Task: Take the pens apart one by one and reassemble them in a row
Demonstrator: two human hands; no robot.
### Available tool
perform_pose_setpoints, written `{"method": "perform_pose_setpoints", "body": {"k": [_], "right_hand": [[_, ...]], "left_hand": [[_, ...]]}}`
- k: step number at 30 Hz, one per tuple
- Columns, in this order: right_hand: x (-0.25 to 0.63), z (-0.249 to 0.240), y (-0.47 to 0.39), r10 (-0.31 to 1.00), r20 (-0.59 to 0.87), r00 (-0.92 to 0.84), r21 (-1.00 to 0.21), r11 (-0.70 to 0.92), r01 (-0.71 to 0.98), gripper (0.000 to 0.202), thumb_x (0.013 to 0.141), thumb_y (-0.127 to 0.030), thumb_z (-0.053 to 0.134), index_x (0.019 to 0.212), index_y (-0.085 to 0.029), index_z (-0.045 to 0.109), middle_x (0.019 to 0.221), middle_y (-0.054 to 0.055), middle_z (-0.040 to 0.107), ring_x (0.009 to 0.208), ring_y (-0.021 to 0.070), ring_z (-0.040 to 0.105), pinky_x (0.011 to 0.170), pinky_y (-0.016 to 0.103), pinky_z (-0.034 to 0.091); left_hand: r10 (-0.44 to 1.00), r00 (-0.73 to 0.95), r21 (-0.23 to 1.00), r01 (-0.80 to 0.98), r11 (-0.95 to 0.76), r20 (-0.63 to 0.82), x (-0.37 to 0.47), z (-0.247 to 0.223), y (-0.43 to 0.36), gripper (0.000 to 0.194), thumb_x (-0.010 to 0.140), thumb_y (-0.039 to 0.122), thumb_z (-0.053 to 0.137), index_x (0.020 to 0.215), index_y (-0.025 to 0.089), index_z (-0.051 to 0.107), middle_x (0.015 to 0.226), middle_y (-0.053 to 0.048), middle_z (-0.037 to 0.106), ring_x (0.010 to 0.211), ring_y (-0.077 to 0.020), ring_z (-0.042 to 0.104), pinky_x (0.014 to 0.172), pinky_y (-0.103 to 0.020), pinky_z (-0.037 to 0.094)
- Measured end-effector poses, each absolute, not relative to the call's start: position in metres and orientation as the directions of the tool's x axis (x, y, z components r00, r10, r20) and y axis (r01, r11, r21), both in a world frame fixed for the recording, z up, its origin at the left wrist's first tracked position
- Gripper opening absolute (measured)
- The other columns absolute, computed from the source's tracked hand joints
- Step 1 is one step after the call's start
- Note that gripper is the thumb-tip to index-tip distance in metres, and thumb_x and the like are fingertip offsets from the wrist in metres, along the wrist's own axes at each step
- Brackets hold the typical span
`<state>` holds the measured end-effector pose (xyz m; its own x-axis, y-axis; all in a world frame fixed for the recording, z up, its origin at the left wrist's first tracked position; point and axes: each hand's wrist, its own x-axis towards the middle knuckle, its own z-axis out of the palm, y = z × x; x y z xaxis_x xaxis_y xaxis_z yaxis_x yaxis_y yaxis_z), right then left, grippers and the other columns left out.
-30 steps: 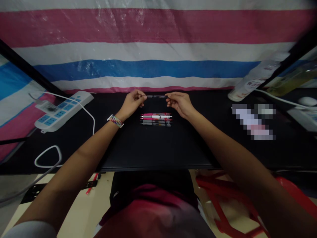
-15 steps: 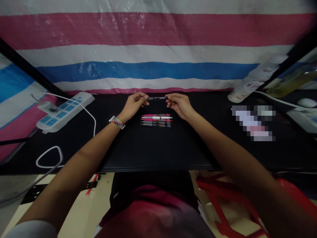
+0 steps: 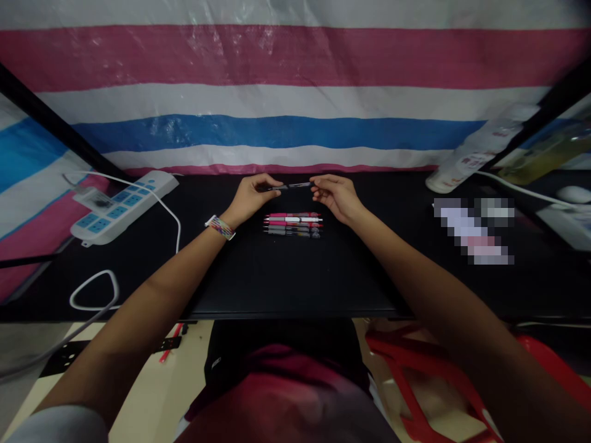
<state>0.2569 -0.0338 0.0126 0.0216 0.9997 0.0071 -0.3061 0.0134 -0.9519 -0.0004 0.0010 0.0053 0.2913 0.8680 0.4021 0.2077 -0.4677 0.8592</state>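
Observation:
A dark pen (image 3: 296,185) is held level between my two hands, above the back part of the black table. My left hand (image 3: 252,195), with a colourful band on its wrist, pinches the pen's left end between thumb and fingers. The right end is pinched by my right hand (image 3: 338,195). Just below the hands, several pens lie side by side in a neat stack of rows: red ones and a white and red pen (image 3: 295,219) at the back, grey and black pens (image 3: 293,232) at the front.
A white power strip (image 3: 124,208) with cables lies at the left. To the right are a leaning plastic bottle (image 3: 478,151), a blurred-out item (image 3: 471,227) and a white mouse (image 3: 573,194). Striped sheeting (image 3: 286,132) hangs behind the black table (image 3: 295,277).
The held pen has tilted slightly, its left end now a little lower. The fingers of my left hand have shifted on it, with the thumb lower.

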Motion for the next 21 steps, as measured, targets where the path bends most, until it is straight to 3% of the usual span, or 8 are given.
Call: {"method": "perform_pose_setpoints", "body": {"k": [3, 8, 14, 18, 21], "right_hand": [[0.2564, 0.0129, -0.0344, 1.000, 0.007, 0.020, -0.946, 0.013, -0.325, 0.011, 0.092, -0.009, 0.077, 0.088, -0.015, 0.085, 0.074, 0.003, 0.073, 0.067, 0.0117, 0.065, 0.070, 0.026, 0.059], [0.2560, 0.0120, -0.0351, 0.999, 0.038, 0.018, -0.953, 0.042, -0.302, 0.005, 0.090, -0.013, 0.083, 0.090, -0.018, 0.085, 0.077, 0.003, 0.074, 0.071, 0.0127, 0.066, 0.075, 0.028, 0.061], [0.2559, 0.0121, -0.0365, 0.999, 0.035, -0.003, -0.961, 0.033, -0.273, 0.003, 0.089, -0.016, 0.086, 0.091, -0.018, 0.084, 0.078, 0.004, 0.074, 0.070, 0.0135, 0.065, 0.075, 0.030, 0.060], [0.2560, 0.0149, -0.0362, 1.000, 0.013, -0.010, -0.935, 0.008, -0.353, 0.007, 0.092, -0.016, 0.078, 0.094, -0.018, 0.084, 0.077, 0.003, 0.072, 0.070, 0.0132, 0.064, 0.074, 0.028, 0.059], [0.2575, 0.0183, -0.0363, 0.993, -0.052, -0.105, -0.882, -0.095, -0.462, 0.021, 0.100, -0.029, 0.066, 0.102, -0.018, 0.083, 0.080, 0.005, 0.073, 0.072, 0.0154, 0.065, 0.076, 0.030, 0.060]], "left_hand": [[0.869, 0.273, 0.861, 0.195, -0.470, 0.413, 0.0006, 0.0072, -0.0004, 0.023, 0.081, 0.019, 0.092, 0.103, 0.021, 0.086, 0.112, -0.008, 0.088, 0.102, -0.0210, 0.080, 0.098, -0.038, 0.063], [0.899, 0.257, 0.895, 0.185, -0.406, 0.354, 0.0023, 0.0090, -0.0031, 0.010, 0.095, 0.029, 0.085, 0.099, 0.021, 0.088, 0.094, -0.008, 0.087, 0.091, -0.0200, 0.081, 0.090, -0.036, 0.065], [0.869, 0.235, 0.853, 0.199, -0.482, 0.436, 0.0029, 0.0131, -0.0068, 0.010, 0.086, 0.020, 0.091, 0.095, 0.023, 0.090, 0.105, -0.008, 0.089, 0.096, -0.0213, 0.081, 0.097, -0.040, 0.064], [0.863, 0.209, 0.839, 0.217, -0.499, 0.459, 0.0051, 0.0139, -0.0085, 0.011, 0.087, 0.023, 0.091, 0.097, 0.023, 0.090, 0.104, -0.007, 0.089, 0.094, -0.0212, 0.080, 0.094, -0.039, 0.064], [0.864, 0.193, 0.841, 0.207, -0.500, 0.466, 0.0068, 0.0140, -0.0088, 0.013, 0.086, 0.022, 0.091, 0.099, 0.020, 0.088, 0.105, -0.008, 0.088, 0.094, -0.0206, 0.079, 0.095, -0.037, 0.064]]}}
